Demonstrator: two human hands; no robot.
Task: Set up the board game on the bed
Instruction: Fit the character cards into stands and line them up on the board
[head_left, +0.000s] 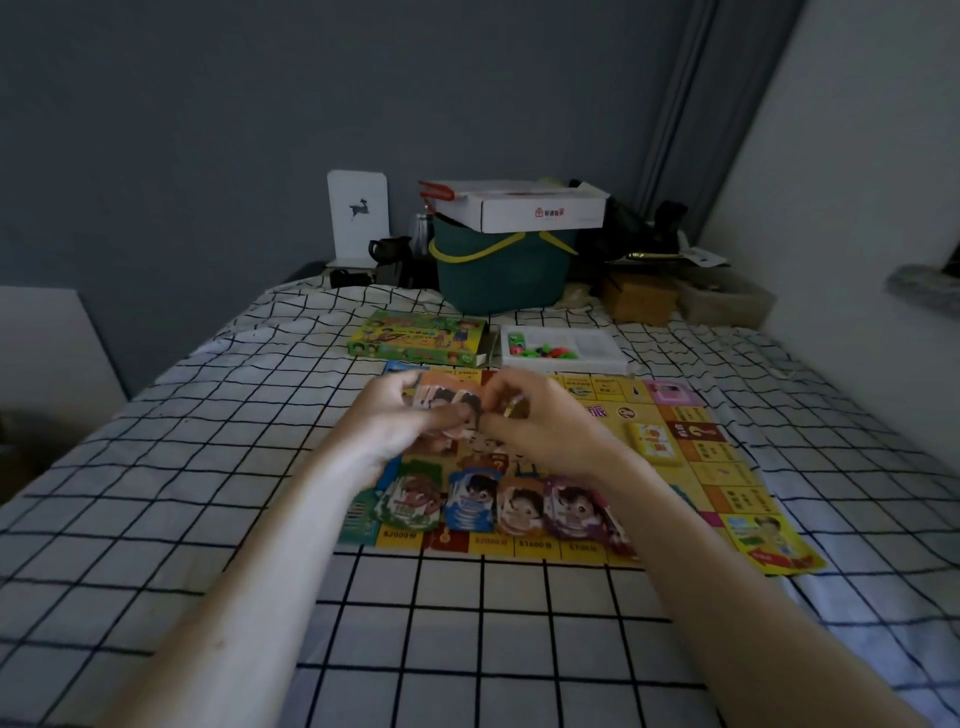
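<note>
Fingers (457, 413) of the left hand (400, 421) pinch a small stack of colourful character cards (447, 395), the right hand (540, 421) pinching its right edge, above the yellow paper game board (727, 499) mid-bed, four cards (498, 506) lining its near edge.

Yellow game board (691, 467) flat on bed (182, 467).

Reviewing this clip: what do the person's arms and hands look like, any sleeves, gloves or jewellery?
Both forearms are bare as far back as the frame shows: no sleeves, no gloves, no watch or bracelet. The left hand shows no ring. The right hand has something small and shiny near its fingers; too blurred to say whether it is a ring.
</note>
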